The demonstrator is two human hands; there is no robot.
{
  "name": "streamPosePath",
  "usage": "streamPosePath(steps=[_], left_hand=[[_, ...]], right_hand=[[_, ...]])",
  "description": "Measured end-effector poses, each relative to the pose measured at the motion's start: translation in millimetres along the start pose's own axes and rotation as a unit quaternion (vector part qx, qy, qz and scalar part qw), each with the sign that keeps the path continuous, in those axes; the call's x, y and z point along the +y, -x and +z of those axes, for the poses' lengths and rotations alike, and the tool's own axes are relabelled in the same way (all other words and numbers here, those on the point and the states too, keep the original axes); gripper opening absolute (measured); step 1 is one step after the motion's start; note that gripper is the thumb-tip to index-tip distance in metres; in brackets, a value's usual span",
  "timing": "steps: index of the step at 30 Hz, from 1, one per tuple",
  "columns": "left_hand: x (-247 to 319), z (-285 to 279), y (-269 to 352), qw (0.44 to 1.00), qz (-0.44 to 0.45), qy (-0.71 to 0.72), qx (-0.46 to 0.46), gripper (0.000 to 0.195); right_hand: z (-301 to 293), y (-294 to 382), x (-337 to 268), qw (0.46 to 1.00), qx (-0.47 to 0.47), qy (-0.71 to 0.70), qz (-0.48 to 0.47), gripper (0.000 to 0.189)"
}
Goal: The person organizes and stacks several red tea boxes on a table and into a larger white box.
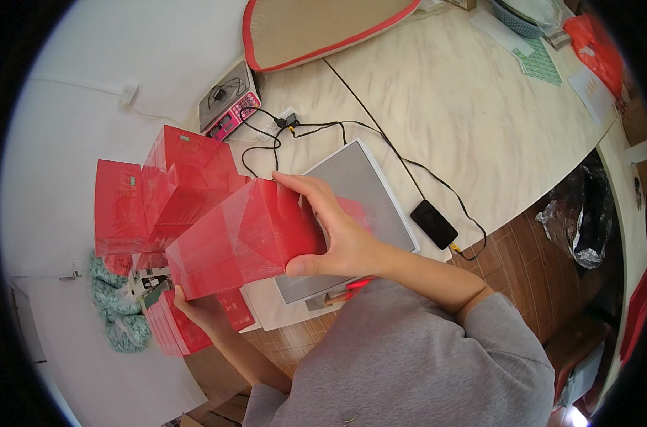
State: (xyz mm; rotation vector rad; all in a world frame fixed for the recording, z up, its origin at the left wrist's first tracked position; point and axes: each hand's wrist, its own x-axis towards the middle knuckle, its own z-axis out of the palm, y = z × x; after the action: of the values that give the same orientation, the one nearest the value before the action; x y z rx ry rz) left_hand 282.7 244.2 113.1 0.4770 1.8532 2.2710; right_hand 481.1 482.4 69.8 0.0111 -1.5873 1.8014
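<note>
A red box [238,235] wrapped in clear film is held up between my two hands, tilted. My right hand [339,235] clasps its right end, thumb on the near edge and fingers over the far edge. My left hand [198,309] grips the lower left corner; part of that hand is hidden behind the box. Beneath the box and my right hand lies a flat grey panel with a white rim [379,187]. More film-wrapped red boxes [187,165] are piled left of the held one. Further red boxes [182,325] are stacked below my left hand.
A black smartphone [434,224] with a cable lies near the table edge [507,220]. Black cords run to a power strip [283,121]. Behind are a pink-keyed scale [230,104] and a beige red-trimmed cover [323,32]. A wooden-handled tool [331,300] lies by the panel.
</note>
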Motion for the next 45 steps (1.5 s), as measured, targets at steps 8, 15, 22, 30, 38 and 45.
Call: streamPosePath(steps=[8, 15, 22, 30, 38, 45], left_hand=[[-0.9, 0.3, -0.3, 0.999, -0.001, 0.025, -0.02, 0.055], [-1.5, 6.4, -0.7, 1.0, -0.002, 0.03, 0.0, 0.056], [-2.3, 2.6, -2.6, 1.0, 0.003, 0.015, 0.015, 0.054], [-4.0, 0.0, -1.1, 1.0, 0.018, 0.016, 0.005, 0.05], [-5.1, 1.2, 0.2, 0.999, 0.01, 0.036, 0.03, 0.06], [-5.6, 9.7, 2.2, 0.997, 0.002, 0.035, 0.063, 0.059]], right_hand=[[4.8, 0.1, 2.9, 1.0, 0.006, -0.019, -0.009, 0.105], [9.8, -1.1, 8.7, 0.992, 0.031, -0.121, 0.026, 0.09], [12.7, -2.8, 36.2, 0.98, 0.157, -0.114, 0.054, 0.065], [10.7, 14.2, 52.3, 0.979, 0.158, -0.058, 0.115, 0.049], [4.0, 16.4, 50.8, 0.977, 0.123, -0.094, 0.147, 0.046], [4.6, 14.7, 37.0, 0.981, 0.105, -0.068, 0.148, 0.054]])
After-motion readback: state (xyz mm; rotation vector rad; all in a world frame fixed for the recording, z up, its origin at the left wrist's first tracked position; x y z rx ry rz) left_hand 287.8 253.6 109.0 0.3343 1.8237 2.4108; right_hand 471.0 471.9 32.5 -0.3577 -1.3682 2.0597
